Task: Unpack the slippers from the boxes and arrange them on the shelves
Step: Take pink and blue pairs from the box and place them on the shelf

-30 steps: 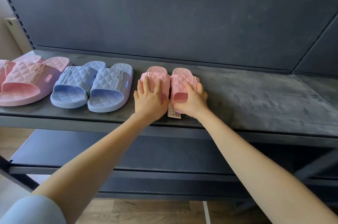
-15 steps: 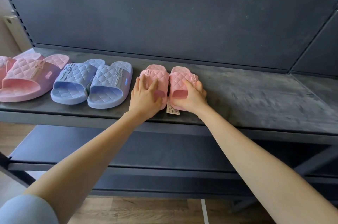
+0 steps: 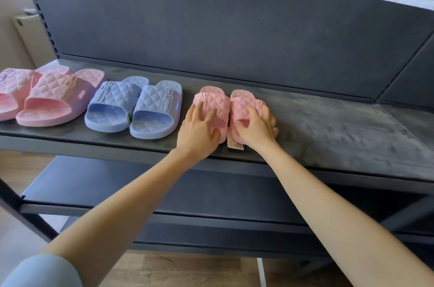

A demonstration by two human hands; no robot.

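As left hand (image 3: 199, 131) touches, right hand (image 3: 257, 129) grips pink slippers (image 3: 220, 103) | tag (image 3: 235, 145) unreadable

Pink quilted slippers (image 3: 212, 108); blue quilted slippers (image 3: 133, 108); dark grey shelf (image 3: 328, 127).

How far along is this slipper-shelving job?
Done: large pink quilted slippers and blue quilted slippers sit on the dark grey shelf. In hand: the left hand presses and the right hand grips small pink quilted slippers beside them. Left: unclear, no boxes show; the shelf has room on the right.
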